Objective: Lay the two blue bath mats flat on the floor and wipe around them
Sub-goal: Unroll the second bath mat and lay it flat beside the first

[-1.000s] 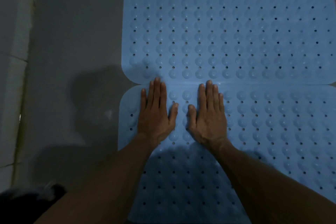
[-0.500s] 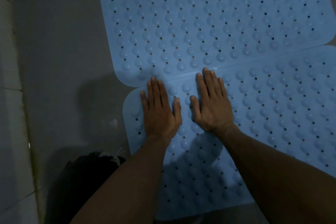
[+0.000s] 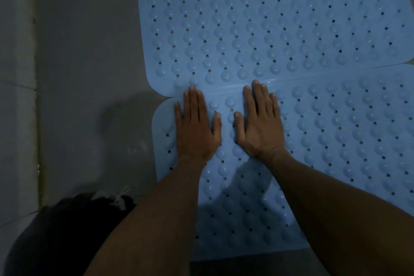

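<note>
Two light blue bath mats with bumps and small holes lie flat on the grey floor, long edges meeting. The far mat [image 3: 268, 20] fills the upper part of the view. The near mat [image 3: 349, 141] lies under my arms. My left hand [image 3: 196, 126] presses palm-down near the near mat's left end, fingertips at the seam between the mats. My right hand [image 3: 261, 122] lies flat beside it, fingers together, also reaching the seam. Neither hand holds anything.
Bare grey floor [image 3: 89, 63] stretches left of the mats. A pale tiled wall or ledge [image 3: 16, 96] runs along the left edge. A dark bundle with a white string [image 3: 67, 226], probably clothing, sits at the lower left.
Both hands stay flat on the near mat at the seam. The view has swung, so the mats now appear shifted and slightly rotated; the dark bundle has come into view at lower left.
</note>
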Demonstrator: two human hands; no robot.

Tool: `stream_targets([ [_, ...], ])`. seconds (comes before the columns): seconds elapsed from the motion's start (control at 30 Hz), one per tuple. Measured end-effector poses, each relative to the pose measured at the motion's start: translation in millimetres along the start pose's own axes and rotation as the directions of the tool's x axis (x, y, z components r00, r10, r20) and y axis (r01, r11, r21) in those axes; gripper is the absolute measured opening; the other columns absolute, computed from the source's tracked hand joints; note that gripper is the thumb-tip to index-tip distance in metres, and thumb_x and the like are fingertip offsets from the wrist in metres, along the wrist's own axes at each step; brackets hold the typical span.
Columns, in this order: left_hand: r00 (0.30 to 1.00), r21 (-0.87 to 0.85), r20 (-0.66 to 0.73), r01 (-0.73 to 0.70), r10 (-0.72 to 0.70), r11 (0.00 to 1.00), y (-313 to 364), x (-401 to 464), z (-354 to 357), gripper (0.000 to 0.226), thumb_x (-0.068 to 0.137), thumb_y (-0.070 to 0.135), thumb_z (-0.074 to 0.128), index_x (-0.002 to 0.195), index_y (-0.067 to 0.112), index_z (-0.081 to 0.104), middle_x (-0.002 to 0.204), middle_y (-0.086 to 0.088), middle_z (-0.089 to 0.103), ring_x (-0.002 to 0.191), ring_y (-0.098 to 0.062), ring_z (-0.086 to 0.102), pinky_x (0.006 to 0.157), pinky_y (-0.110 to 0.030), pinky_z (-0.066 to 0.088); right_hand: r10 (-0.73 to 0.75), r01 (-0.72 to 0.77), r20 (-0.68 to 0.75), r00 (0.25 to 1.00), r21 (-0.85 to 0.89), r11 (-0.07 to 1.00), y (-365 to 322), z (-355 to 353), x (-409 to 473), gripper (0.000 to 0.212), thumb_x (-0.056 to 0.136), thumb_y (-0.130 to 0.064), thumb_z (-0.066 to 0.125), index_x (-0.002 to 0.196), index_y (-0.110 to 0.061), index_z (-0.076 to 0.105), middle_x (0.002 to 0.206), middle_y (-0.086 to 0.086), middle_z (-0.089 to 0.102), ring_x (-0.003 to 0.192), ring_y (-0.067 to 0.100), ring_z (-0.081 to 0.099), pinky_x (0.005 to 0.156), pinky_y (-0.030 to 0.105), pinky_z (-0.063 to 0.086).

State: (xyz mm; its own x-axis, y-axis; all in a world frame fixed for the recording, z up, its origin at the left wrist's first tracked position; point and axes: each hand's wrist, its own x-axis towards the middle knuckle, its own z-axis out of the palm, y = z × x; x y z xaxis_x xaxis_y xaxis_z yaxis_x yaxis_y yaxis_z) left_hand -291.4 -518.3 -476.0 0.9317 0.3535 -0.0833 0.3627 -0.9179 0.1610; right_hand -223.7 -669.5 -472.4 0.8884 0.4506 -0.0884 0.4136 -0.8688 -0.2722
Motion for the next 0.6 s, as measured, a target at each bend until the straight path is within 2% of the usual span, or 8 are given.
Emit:
stream_targets([
  [0.3, 1.000, 0.035, -0.015, -0.016, 0.017, 0.999, -0.6, -0.9, 3.3, 0.071, 0.101, 0.048, 0.020, 0.154, 0.002, 0.009, 0.163, -0.016, 0.004, 0.151, -0.025, 0.002, 0.122, -0.050, 0.003, -0.016, 0.013, 0.046, 0.999, 0.059, 0.998, 3.0, -4.5, -1.9, 0.069, 0.102, -0.046, 0.024, 0.159, -0.011, 0.008, 0.166, 0.010, -0.004, 0.153, 0.022, -0.010, 0.124, 0.044, -0.002],
  [0.43, 0.999, 0.074, 0.029, -0.028, 0.026, 0.997, 0.4, -1.1, 0.1, 0.076, 0.100, 0.051, 0.011, 0.153, -0.003, 0.008, 0.162, -0.019, 0.003, 0.151, -0.028, 0.001, 0.121, -0.052, 0.000, -0.064, 0.031, 0.143, 0.988, 0.224, 0.974, 11.6, -15.1, 2.3, 0.068, 0.103, -0.046, 0.024, 0.159, -0.011, 0.006, 0.166, 0.009, -0.008, 0.152, 0.020, -0.013, 0.123, 0.040, -0.011],
  [0.53, 0.994, 0.125, 0.084, 0.062, -0.073, 0.990, 16.1, 0.3, -9.0, 0.075, 0.100, 0.050, 0.008, 0.153, -0.001, -0.001, 0.162, -0.018, -0.009, 0.150, -0.028, -0.011, 0.120, -0.049, -0.008, -0.163, 0.086, 0.163, 0.973, 0.397, 0.914, 35.1, -39.7, 3.1, 0.060, 0.107, -0.038, 0.024, 0.158, -0.011, 0.010, 0.166, 0.006, -0.002, 0.153, 0.017, -0.007, 0.122, 0.031, -0.010],
  [0.6, 0.991, 0.112, 0.066, 0.107, -0.115, 0.988, 41.2, -1.0, -12.3, 0.073, 0.101, 0.048, 0.011, 0.153, 0.000, -0.004, 0.161, -0.016, -0.012, 0.149, -0.027, -0.014, 0.120, -0.047, -0.011, -0.211, 0.169, 0.084, 0.974, 0.352, 0.921, 64.6, -55.1, 0.0, 0.059, 0.106, -0.036, 0.022, 0.158, -0.010, 0.016, 0.166, 0.007, 0.005, 0.153, 0.019, -0.001, 0.123, 0.032, -0.006],
])
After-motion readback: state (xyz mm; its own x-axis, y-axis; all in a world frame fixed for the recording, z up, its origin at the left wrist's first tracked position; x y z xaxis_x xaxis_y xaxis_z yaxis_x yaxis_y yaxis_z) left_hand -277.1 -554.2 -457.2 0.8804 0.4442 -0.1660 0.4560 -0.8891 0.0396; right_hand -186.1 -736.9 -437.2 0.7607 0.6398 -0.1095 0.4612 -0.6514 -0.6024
